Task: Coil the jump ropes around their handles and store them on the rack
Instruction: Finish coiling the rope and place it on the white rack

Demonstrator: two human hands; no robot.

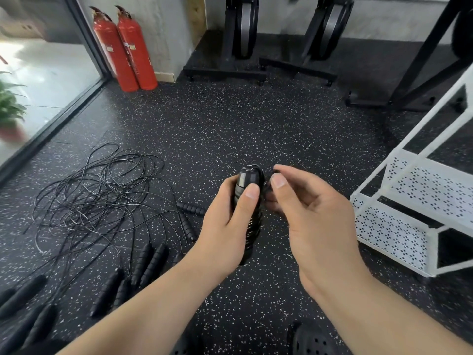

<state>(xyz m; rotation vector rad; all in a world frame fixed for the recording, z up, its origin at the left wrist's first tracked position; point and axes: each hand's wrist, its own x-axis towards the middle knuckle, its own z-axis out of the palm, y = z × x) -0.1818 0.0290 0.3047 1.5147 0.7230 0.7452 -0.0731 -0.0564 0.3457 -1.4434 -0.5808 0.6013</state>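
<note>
My left hand (225,226) grips a pair of black jump rope handles (247,180) held upright, with thin black rope coiled around their lower part (253,229). My right hand (307,208) pinches the loose end of that rope (267,187) right beside the handle tops. A tangle of loose black ropes (102,196) lies on the speckled floor to the left, with several black handles (151,262) near it. The white perforated rack (409,201) stands at the right, its shelves bare.
Two red fire extinguishers (125,47) stand by the wall at the back left, next to a glass door. Black exercise machine bases (225,70) sit at the back. A potted plant (10,111) is outside on the left. My black shoe (312,342) shows at the bottom.
</note>
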